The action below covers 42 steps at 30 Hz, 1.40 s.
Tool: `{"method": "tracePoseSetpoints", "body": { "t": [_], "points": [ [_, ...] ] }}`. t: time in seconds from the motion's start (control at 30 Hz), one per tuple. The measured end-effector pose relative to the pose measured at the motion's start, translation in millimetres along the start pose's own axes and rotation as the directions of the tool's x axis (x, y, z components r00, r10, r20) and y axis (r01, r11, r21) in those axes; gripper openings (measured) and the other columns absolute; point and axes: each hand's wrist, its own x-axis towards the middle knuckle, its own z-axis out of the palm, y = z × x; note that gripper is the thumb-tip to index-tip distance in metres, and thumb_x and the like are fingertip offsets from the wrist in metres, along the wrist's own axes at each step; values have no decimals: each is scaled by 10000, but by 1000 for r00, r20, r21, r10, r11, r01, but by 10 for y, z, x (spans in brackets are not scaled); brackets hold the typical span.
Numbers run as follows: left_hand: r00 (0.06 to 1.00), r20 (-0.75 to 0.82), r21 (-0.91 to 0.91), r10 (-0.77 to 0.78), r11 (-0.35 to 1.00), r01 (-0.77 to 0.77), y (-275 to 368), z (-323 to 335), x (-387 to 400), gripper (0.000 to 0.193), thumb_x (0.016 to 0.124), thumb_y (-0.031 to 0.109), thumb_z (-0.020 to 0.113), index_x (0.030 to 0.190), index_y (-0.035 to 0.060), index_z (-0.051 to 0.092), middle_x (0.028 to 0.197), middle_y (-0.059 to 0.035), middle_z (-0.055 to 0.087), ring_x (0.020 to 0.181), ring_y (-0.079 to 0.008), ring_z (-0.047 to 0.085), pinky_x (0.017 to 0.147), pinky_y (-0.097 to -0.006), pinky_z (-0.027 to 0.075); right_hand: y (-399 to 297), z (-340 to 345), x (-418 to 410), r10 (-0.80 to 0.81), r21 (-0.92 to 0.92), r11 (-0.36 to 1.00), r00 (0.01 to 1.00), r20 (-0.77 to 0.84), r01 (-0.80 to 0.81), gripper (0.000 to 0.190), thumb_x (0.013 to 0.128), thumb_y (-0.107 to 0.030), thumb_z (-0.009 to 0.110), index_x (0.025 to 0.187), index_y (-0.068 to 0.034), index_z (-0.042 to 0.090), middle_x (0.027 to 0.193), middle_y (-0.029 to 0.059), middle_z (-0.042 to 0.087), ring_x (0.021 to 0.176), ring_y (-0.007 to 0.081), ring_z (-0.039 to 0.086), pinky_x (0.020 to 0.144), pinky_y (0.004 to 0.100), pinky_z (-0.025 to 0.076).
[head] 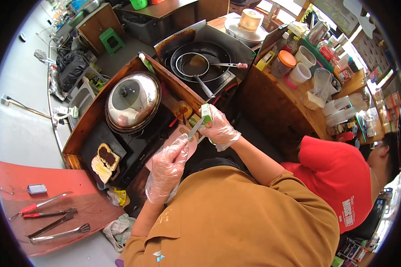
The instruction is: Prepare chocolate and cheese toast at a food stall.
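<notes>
Both my hands wear clear plastic gloves. My left hand (168,163) is closed around the lower end of a table knife (195,129), whose blade points up towards a small green carton (206,115). My right hand (220,128) grips this carton, which bears a label. Whether the blade touches it I cannot tell. Below my hands lies a pink board (194,147), partly hidden. At the left, a slice of bread with dark spread (108,157) lies beside a slice with a yellowish surface (101,170) on a dark flat plate.
A lidded round pan (133,101) stands on a black stove. Beyond the wooden partition (180,81) is a wok (200,61) holding a smaller pan. Tongs (46,203) and a grater (37,189) hang on a red panel. A person in red (334,180) is close at right.
</notes>
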Motion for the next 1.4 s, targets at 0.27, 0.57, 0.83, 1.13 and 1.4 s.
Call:
{"method": "tracePoseSetpoints", "body": {
  "t": [0.27,0.57,0.83,1.13,1.4],
  "points": [
    [974,-86,85,-210,972,217,280,241,-148,259,919,-31,717,1177,-27,741,1107,-223,764,963,-224,768,829,-312,581,120,-44,85,-118,-151,983,989,-92,103,510,768,-123,779,1191,-20,514,990,202,609,897,420,627,805,472,522],
    [938,-277,151,-209,954,257,450,368,-394,244,919,-5,735,1162,-31,745,1046,-221,773,901,-242,776,795,-303,582,-17,-21,127,-20,-202,979,996,82,36,598,792,-145,814,1267,34,497,1151,290,627,1057,473,647,900,508,538],
    [904,-351,114,-243,947,299,380,420,-600,258,920,8,748,1175,-34,742,1074,-225,770,939,-244,776,829,-306,582,0,154,111,-283,-256,925,958,34,282,537,779,-124,797,1213,10,509,1067,256,581,988,462,612,845,511,515],
    [885,-385,68,-261,948,310,347,302,-713,259,916,14,754,1170,-33,744,1082,-230,766,956,-263,775,841,-317,582,-60,337,70,-326,-305,893,943,67,331,556,753,-93,790,1216,21,506,1095,267,564,988,474,589,859,526,492],
    [887,-426,156,-179,951,267,105,222,-645,266,911,54,740,1172,5,750,912,-227,729,794,-378,714,699,-408,557,-212,670,-64,-321,-358,877,945,62,321,579,740,-82,786,1238,25,511,1108,270,568,1015,476,584,863,538,490]
  ]
}}
